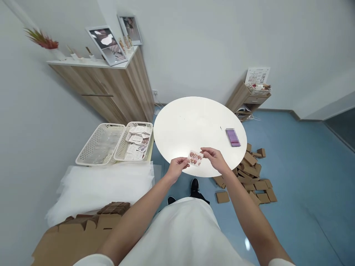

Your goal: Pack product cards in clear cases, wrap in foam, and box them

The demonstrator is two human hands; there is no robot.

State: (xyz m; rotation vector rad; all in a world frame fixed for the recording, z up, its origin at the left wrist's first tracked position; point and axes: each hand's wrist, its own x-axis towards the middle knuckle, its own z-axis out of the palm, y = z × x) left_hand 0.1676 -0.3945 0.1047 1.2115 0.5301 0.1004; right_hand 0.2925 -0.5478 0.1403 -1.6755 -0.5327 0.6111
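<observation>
White shirt [188,232] is showing close up. Left hand [176,169] and right hand [215,159] are pinching small card [195,158] above white table [191,125]. Blurry purple thing [233,137] is lying there.

Far left, we note a wooden cabinet [130,85]; two picture frames [115,53] and a white vase [58,54] of red and green leaves [48,43] stand on its white top. A wall socket [155,92] sits just beside it. Farther right, we see a small shelf unit [238,94] bearing a white basket [256,92]. Small brown boxes [263,198] lie scattered on the blue floor [299,166].
</observation>
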